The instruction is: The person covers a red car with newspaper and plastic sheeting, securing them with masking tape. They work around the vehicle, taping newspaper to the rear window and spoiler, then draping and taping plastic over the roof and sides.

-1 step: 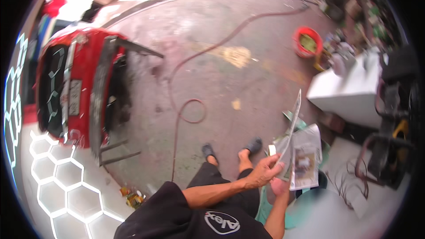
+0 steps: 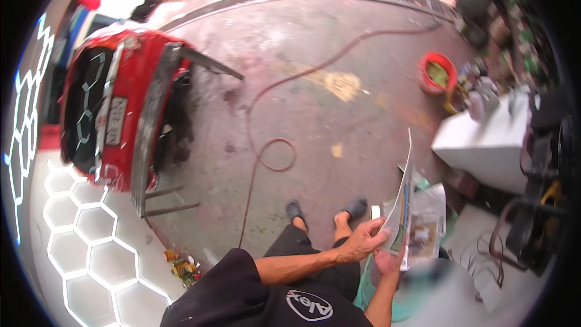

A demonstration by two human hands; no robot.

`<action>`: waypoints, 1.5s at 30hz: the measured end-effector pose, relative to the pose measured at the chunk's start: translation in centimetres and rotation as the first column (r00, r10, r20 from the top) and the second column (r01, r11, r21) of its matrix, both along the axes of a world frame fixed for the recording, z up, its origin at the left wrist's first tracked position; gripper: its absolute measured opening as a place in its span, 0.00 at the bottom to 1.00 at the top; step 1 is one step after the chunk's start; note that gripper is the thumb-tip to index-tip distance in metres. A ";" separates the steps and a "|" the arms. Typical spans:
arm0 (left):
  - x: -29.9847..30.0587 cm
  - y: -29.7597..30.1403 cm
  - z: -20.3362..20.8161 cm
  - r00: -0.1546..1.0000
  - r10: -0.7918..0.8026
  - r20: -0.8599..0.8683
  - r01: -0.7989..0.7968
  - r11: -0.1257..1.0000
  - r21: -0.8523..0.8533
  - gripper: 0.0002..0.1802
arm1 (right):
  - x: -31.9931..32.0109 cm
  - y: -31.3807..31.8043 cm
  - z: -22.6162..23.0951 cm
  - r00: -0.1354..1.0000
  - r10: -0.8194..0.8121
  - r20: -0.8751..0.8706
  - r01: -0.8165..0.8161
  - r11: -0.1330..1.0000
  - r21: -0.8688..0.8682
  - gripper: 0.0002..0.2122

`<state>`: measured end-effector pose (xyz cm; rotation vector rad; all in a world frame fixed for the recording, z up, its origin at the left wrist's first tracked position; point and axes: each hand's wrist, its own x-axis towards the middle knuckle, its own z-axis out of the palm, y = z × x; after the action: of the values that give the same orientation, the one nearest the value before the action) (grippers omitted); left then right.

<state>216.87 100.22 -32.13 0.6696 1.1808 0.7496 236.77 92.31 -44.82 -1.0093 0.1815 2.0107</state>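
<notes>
At the lower right, in front of my body, my left hand (image 2: 363, 241) pinches the near edge of a thin paper sheet (image 2: 399, 206), which stands up edge-on and curves slightly. Just beyond those fingers is a small white roll-like object (image 2: 376, 212); I cannot tell whether it is held. My right hand (image 2: 387, 260) grips the lower end of the paper from below, its fingers partly hidden. Behind the upright sheet hangs a printed, newspaper-like page (image 2: 425, 230) with a picture on it. Green sheeting (image 2: 368, 284) lies below the hands.
A red car (image 2: 124, 115) with metal bars at its end stands at the left. A dark red hose (image 2: 251, 163) loops across the floor (image 2: 315, 181). A red bucket (image 2: 437, 73), a white box (image 2: 481, 130) and cluttered gear stand at the right. Hexagonal lights reflect at the lower left.
The view has shifted, so the surroundings sit further right. The upright sheet has turned a little and shows more of its printed side. More of my right hand's fingers show.
</notes>
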 end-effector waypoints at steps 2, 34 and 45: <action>-6.1 -2.3 2.2 0.997 0.074 -0.037 -0.075 0.997 -0.021 0.21 | -1.6 1.0 0.6 0.998 0.053 -0.037 -0.054 0.998 -0.020 0.34; -41.7 -25.6 3.7 0.753 0.647 0.120 -0.657 0.728 0.196 0.20 | -35.6 -3.4 19.3 0.613 0.493 0.618 -0.769 0.550 0.326 0.21; -40.7 -19.6 11.6 0.685 0.646 0.336 -0.728 0.627 0.279 0.08 | -21.1 -7.1 10.3 -0.188 0.634 0.750 -0.819 0.321 -0.477 0.38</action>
<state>176.12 80.62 -20.57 0.4206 1.0937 1.7233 215.65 85.23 -34.47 -2.2855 -1.6305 1.8865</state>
